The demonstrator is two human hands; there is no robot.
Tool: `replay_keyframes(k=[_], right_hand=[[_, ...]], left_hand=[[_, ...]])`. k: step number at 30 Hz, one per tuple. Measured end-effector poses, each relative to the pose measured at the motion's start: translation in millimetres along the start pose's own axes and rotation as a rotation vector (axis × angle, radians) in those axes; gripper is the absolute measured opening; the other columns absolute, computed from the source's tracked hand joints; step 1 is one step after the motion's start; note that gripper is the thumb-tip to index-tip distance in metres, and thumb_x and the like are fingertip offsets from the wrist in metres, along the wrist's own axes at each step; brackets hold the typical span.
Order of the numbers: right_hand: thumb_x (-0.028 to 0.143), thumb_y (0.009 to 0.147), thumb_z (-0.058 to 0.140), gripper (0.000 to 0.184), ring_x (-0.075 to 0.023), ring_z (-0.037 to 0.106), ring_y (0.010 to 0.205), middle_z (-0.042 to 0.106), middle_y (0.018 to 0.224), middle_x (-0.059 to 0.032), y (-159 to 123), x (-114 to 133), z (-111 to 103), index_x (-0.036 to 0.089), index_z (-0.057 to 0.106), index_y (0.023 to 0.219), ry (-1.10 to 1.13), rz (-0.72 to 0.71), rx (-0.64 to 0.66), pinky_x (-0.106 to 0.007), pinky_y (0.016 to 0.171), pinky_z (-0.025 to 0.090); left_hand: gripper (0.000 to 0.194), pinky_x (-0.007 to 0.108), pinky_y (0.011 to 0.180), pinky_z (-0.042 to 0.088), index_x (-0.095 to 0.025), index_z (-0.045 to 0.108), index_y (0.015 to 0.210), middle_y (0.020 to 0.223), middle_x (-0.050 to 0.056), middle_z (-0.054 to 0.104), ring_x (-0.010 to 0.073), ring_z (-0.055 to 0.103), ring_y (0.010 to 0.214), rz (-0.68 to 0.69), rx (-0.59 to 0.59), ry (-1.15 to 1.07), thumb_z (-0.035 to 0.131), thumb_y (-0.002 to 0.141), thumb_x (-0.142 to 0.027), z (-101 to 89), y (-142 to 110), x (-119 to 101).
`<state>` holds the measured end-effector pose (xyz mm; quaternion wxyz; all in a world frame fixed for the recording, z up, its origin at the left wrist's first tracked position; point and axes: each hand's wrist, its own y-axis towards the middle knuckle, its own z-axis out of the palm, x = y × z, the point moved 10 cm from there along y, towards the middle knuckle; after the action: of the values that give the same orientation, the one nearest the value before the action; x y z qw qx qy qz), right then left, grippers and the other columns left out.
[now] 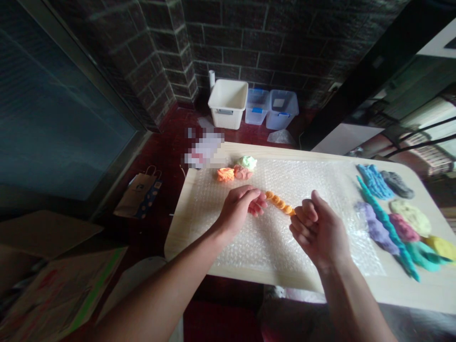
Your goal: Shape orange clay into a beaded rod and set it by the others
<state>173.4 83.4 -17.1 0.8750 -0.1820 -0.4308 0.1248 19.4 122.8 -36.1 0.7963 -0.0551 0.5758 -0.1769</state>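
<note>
Stretched between my two hands is a twisted orange strand of modelling clay (280, 204), lumpy like a row of beads. My left hand (245, 202) pinches its left end between thumb and fingers. The fingers of my right hand (317, 225) curl around the other end, with the thumb raised. Both hands are above a sheet of bubble wrap (285, 242) on the pale table. Beyond my left hand lie an orange clay lump (225, 174), a reddish-brown one (243, 171) and a light green one (248, 162).
To the right lie a long teal clay twist (388, 228), a blue clay piece (375, 181), a purple one (377, 228) and several others. The wooden table (299, 280) has rounded corners. Bins (228, 104) stand by the wall; a paper bag (137, 194) and cardboard box (60, 285) are left.
</note>
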Motion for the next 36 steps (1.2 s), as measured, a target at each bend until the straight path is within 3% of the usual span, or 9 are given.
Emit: replay_keyframes(k=[8, 11, 14, 18, 22, 25, 27, 30, 36], right_hand=[[0.061, 0.094, 0.065, 0.067, -0.0077, 0.033, 0.026, 0.030, 0.035, 0.0044, -1, 6, -7, 0.021, 0.050, 0.042, -0.026, -0.062, -0.007, -0.024, 0.030, 0.019], [0.060, 0.092, 0.066, 0.066, -0.0071, 0.030, 0.028, 0.029, 0.035, 0.0046, 0, 9, -7, 0.021, 0.050, 0.041, -0.029, -0.066, -0.016, -0.025, 0.033, 0.022], [0.050, 0.088, 0.075, 0.047, -0.0053, 0.025, 0.034, 0.027, 0.043, 0.0075, 0, 12, -7, 0.020, 0.061, 0.055, -0.014, -0.103, -0.058, -0.022, 0.035, 0.022], [0.039, 0.084, 0.083, 0.022, -0.0074, 0.046, 0.056, 0.053, 0.070, 0.0020, 0, 14, -3, 0.019, 0.076, 0.089, 0.010, -0.187, -0.098, -0.018, 0.048, 0.041], [0.028, 0.083, 0.084, 0.014, -0.0080, 0.054, 0.070, 0.064, 0.091, -0.0021, 3, 16, -7, 0.017, 0.075, 0.085, 0.073, -0.206, -0.115, -0.017, 0.064, 0.053], [0.026, 0.081, 0.082, 0.022, -0.0078, 0.049, 0.060, 0.060, 0.075, 0.0000, 6, 5, -9, 0.018, 0.065, 0.070, 0.207, -0.050, -0.077, -0.017, 0.052, 0.047], [0.028, 0.083, 0.080, 0.038, -0.0078, 0.034, 0.047, 0.044, 0.055, 0.0048, 6, -1, -11, 0.020, 0.054, 0.058, 0.271, 0.043, -0.048, -0.020, 0.039, 0.033], [0.036, 0.091, 0.074, 0.059, -0.0091, 0.010, 0.042, 0.022, 0.043, 0.0083, 5, -3, -16, 0.022, 0.038, 0.047, 0.300, 0.077, -0.048, -0.026, 0.035, 0.014], [0.039, 0.096, 0.066, 0.063, -0.0089, 0.010, 0.041, 0.022, 0.039, 0.0068, 6, -6, -17, 0.021, 0.036, 0.043, 0.301, 0.083, -0.035, -0.027, 0.036, 0.014]], left_hand=[[0.026, 0.025, 0.056, 0.045, -0.014, 0.071, 0.080, 0.072, 0.007, 0.072, 0.0136, 0.063, 0.058, -0.002, -0.005, 0.011, 0.060, 0.087, -0.037, 0.2, 0, -1], [0.026, 0.025, 0.057, 0.045, -0.014, 0.071, 0.080, 0.072, 0.007, 0.072, 0.0134, 0.063, 0.058, -0.001, -0.001, 0.012, 0.060, 0.088, -0.036, 0.1, 0, -1], [0.026, 0.025, 0.057, 0.045, -0.014, 0.070, 0.081, 0.072, 0.006, 0.072, 0.0132, 0.063, 0.058, 0.004, 0.003, 0.012, 0.059, 0.088, -0.036, 0.1, 0, -1], [0.026, 0.026, 0.058, 0.046, -0.014, 0.071, 0.081, 0.074, 0.007, 0.073, 0.0135, 0.063, 0.060, 0.007, 0.010, 0.021, 0.059, 0.089, -0.036, 0.4, -1, -1], [0.026, 0.026, 0.057, 0.046, -0.014, 0.071, 0.081, 0.073, 0.007, 0.072, 0.0132, 0.063, 0.059, 0.010, 0.008, 0.011, 0.059, 0.088, -0.036, 0.2, 0, 0], [0.026, 0.025, 0.057, 0.046, -0.014, 0.071, 0.081, 0.073, 0.007, 0.072, 0.0129, 0.063, 0.059, 0.006, 0.004, 0.005, 0.060, 0.088, -0.037, 0.1, 0, 0], [0.026, 0.025, 0.057, 0.046, -0.014, 0.071, 0.081, 0.072, 0.007, 0.072, 0.0131, 0.063, 0.059, -0.001, 0.004, 0.008, 0.060, 0.087, -0.037, 0.3, 0, 1], [0.026, 0.026, 0.057, 0.046, -0.013, 0.071, 0.081, 0.072, 0.007, 0.073, 0.0135, 0.063, 0.059, -0.004, -0.003, 0.011, 0.061, 0.086, -0.038, -0.2, 0, 1], [0.027, 0.026, 0.059, 0.046, -0.013, 0.071, 0.082, 0.074, 0.007, 0.073, 0.0140, 0.064, 0.060, -0.001, -0.003, 0.029, 0.061, 0.087, -0.038, -0.3, -1, 1]])
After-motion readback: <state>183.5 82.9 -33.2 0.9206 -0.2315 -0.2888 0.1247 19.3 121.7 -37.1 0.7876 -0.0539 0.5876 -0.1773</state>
